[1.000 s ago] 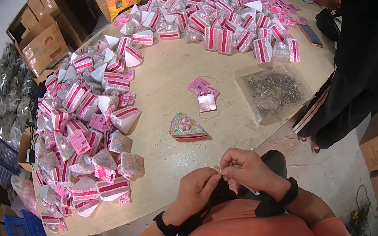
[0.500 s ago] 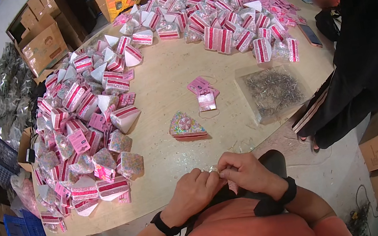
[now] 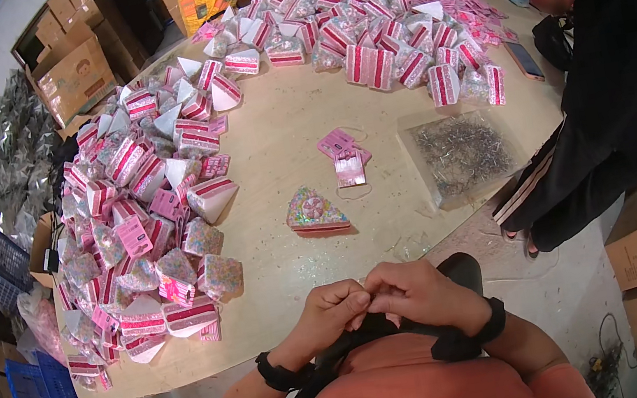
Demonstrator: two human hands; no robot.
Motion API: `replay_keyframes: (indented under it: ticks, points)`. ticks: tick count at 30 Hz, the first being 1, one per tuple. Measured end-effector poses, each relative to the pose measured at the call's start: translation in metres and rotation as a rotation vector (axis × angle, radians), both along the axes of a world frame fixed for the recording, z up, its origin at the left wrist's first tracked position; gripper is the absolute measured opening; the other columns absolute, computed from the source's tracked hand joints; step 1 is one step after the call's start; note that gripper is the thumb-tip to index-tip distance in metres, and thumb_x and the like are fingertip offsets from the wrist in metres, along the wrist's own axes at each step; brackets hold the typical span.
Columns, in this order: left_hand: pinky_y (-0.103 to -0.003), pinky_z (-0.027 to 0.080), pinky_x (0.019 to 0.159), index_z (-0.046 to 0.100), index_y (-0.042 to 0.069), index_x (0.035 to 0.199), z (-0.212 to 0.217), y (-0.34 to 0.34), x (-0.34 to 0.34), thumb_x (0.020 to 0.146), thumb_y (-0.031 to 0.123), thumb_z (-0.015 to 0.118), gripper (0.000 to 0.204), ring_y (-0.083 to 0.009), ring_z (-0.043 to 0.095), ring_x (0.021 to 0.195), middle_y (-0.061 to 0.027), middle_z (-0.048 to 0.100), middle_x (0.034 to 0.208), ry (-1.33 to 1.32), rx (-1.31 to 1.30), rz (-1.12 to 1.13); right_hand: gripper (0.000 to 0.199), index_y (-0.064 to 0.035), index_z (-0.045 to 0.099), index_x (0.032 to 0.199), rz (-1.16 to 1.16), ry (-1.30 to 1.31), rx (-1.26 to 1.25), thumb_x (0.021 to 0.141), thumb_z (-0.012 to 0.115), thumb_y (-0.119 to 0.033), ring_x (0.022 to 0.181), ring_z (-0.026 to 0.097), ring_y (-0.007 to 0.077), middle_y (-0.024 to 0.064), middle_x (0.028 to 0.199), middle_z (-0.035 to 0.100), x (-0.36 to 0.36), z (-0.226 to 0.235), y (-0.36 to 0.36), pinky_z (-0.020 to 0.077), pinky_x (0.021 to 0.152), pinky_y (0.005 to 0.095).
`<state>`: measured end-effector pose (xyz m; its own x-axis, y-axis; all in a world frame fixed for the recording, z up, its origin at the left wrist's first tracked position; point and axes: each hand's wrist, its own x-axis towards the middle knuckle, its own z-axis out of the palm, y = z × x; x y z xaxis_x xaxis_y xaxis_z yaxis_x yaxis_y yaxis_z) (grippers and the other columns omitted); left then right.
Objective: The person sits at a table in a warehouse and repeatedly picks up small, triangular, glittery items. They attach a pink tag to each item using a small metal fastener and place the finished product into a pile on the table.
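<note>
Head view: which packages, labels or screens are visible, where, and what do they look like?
Wedge packets: heaped along table's left and far sides; pink, white, red-striped.
Single wedge packet: alone mid-table; clear, multicoloured filling.
Pink cards: table centre; small, flat.
Clear bag: table's right; metal bits inside.
Cardboard boxes: far left; brown.
Phone: right edge; dark screen.

left hand (image 3: 327, 318) and right hand (image 3: 419, 294) pinched together fingertip to fingertip, any held item too small to tell | round beige table (image 3: 278, 155) | pink wedge-shaped packet (image 3: 315, 211) lying alone beyond hands | clear bag of metal pieces (image 3: 461, 153) to its right
</note>
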<state>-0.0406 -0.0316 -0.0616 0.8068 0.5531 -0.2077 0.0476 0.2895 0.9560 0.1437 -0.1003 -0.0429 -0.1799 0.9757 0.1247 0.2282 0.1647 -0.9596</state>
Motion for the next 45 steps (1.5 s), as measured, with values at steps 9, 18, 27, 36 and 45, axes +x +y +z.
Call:
replay_keyframes:
  ticks: [9, 18, 27, 36, 45]
  points:
    - [-0.021, 0.034, 0.051, 0.055, 0.005, 0.079, -0.014, 0.002, -0.001, 0.095, 0.028, 0.053, 0.028, -0.0061, 0.043, 0.057, 0.0009, 0.05, 0.066, -0.041, 0.034, 0.026, 0.015, -0.0031, 0.057, 0.088, -0.067, -0.554, 0.501, 0.075, 0.065, -0.004, 0.063, 0.059, 0.0262, 0.0097, 0.07, 0.056, -0.001, -0.006, 0.001, 0.0463, 0.051, 0.035]
    - [-0.036, 0.044, 0.087, 0.047, -0.002, 0.121, 0.006, 0.082, 0.003, 0.076, 0.018, 0.071, 0.055, -0.0292, 0.055, 0.1, -0.0172, 0.053, 0.115, 0.33, 1.368, 0.558, 0.013, -0.001, 0.061, 0.092, -0.247, -0.387, 0.442, 0.08, 0.063, -0.006, 0.071, 0.062, 0.0306, 0.014, 0.08, 0.062, 0.006, -0.007, -0.002, 0.0492, 0.061, 0.0356]
    - [-0.035, 0.043, 0.091, 0.037, -0.005, 0.134, -0.001, 0.111, 0.026, 0.077, 0.033, 0.071, 0.076, -0.0282, 0.057, 0.105, -0.0229, 0.056, 0.115, 0.355, 0.761, 0.165, 0.014, 0.001, 0.061, 0.092, -0.313, -0.267, 0.236, 0.08, 0.063, -0.006, 0.073, 0.064, 0.0295, 0.0154, 0.082, 0.063, 0.012, -0.015, -0.006, 0.0502, 0.063, 0.033]
    - [-0.032, 0.047, 0.084, 0.035, 0.0, 0.131, -0.003, 0.086, 0.021, 0.072, 0.019, 0.073, 0.073, -0.0212, 0.058, 0.099, -0.015, 0.057, 0.104, 0.27, 0.657, 0.245, 0.012, 0.0012, 0.059, 0.093, -0.304, 0.148, -0.073, 0.084, 0.061, -0.006, 0.065, 0.057, 0.0097, 0.0056, 0.077, 0.061, 0.008, -0.029, 0.001, 0.046, 0.058, 0.0246]
    - [-0.036, 0.051, 0.079, 0.033, 0.015, 0.135, 0.004, 0.063, 0.022, 0.078, 0.029, 0.069, 0.069, -0.0258, 0.051, 0.113, -0.0118, 0.047, 0.126, -0.42, -0.056, 0.367, 0.011, 0.0026, 0.06, 0.093, -0.291, 0.358, -0.123, 0.084, 0.06, -0.003, 0.066, 0.054, 0.0062, 0.0018, 0.077, 0.06, 0.014, -0.012, 0.0, 0.0453, 0.059, 0.0208]
